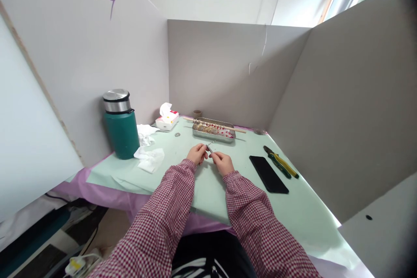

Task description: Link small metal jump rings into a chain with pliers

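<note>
My left hand (197,154) is closed in a pinch above the middle of the green-covered table, and what its fingertips hold is too small to make out. Close beside it, my right hand (223,163) grips a thin grey metal tool (209,149), whose tip points up and left toward the left fingertips. Just beyond the tool shows a small silvery wire-like piece (212,142). Behind both hands sits a metal tray (213,137) with red, white and tan beads or bits, and a wooden stick (240,130) lies across it.
On the right lie a black phone (269,174) and yellow-green pliers (282,163). To the left stand a teal flask (122,132), crumpled tissues (151,159) and a tissue pack (167,120). A small metal piece (177,134) lies near the tray. Grey partitions (228,65) enclose the table.
</note>
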Tool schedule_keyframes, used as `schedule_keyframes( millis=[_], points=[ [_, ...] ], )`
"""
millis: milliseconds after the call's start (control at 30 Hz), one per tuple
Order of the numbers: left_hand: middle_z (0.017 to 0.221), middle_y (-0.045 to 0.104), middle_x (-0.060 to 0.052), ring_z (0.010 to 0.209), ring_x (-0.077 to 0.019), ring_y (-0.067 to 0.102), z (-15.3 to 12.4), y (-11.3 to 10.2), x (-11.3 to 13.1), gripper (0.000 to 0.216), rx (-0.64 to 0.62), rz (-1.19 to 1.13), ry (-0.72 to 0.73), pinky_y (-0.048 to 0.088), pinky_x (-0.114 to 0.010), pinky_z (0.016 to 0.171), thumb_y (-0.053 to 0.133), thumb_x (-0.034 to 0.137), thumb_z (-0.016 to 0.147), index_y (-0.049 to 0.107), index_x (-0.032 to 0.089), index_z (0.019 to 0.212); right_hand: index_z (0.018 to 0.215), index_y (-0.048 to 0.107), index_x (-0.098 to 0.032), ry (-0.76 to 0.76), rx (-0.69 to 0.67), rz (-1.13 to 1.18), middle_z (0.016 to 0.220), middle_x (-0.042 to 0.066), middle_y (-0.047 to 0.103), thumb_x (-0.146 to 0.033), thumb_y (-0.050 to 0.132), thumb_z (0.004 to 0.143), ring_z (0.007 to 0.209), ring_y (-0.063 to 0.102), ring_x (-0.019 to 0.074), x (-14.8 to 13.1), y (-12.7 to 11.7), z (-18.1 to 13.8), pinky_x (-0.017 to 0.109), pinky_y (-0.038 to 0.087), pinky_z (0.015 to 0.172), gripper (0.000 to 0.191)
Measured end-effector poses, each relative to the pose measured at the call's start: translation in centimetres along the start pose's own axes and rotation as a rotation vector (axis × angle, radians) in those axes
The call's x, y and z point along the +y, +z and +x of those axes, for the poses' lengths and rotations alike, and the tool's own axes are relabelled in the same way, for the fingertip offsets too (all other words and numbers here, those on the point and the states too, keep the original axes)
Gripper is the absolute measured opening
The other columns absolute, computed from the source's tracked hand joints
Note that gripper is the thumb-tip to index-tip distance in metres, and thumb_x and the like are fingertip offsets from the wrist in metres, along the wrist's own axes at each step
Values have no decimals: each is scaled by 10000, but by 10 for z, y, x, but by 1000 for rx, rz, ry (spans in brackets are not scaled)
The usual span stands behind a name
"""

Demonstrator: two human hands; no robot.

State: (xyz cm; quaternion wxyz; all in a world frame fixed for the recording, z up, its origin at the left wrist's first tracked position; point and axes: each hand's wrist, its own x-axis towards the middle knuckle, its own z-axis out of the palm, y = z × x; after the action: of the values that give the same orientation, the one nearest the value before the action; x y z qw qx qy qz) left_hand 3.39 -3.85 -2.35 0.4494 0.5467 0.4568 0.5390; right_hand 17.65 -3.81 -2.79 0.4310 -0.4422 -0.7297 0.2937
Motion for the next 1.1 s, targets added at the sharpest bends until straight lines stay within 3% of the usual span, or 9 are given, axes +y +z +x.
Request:
schedule_keyframes(
  millis=[133,300,533,833,1100],
  points=[
    [528,518,37,288,-34,322,1,1,-1,266,107,45,-26,255,-192,325,443,388,771,521,134,794,735,667,-174,-2,40,-70,589,-6,580,-429,427,754,578,498,127,-6,2,-2,220,366,581,351],
    [537,537,34,337,-31,349,2,-2,-3,222,253,175,66,291,-184,379,498,358,716,526,138,738,742,666,-186,-31,60,-135,646,2,620,-420,421,763,625,530,133,-3,3,-2,220,372,609,340],
    [586,565,18,318,-32,332,1,0,-2,194,184,137,13,274,-190,335,467,284,703,564,128,763,746,656,-207,-48,105,-211,632,-12,610,-426,420,786,609,527,126,5,3,-1,214,367,592,325],
    [546,533,34,289,-29,317,1,0,2,166,199,43,-28,266,-195,317,472,288,728,516,128,720,887,651,-198,-168,103,-280,849,38,632,-355,430,807,794,561,143,11,7,2,227,394,732,282],
    [523,534,43,299,-36,335,0,0,0,170,223,175,-31,261,-187,328,463,311,730,512,150,703,851,658,-209,-185,93,-346,797,28,646,-348,415,814,736,567,145,7,7,-2,223,385,668,282]
  ],
)
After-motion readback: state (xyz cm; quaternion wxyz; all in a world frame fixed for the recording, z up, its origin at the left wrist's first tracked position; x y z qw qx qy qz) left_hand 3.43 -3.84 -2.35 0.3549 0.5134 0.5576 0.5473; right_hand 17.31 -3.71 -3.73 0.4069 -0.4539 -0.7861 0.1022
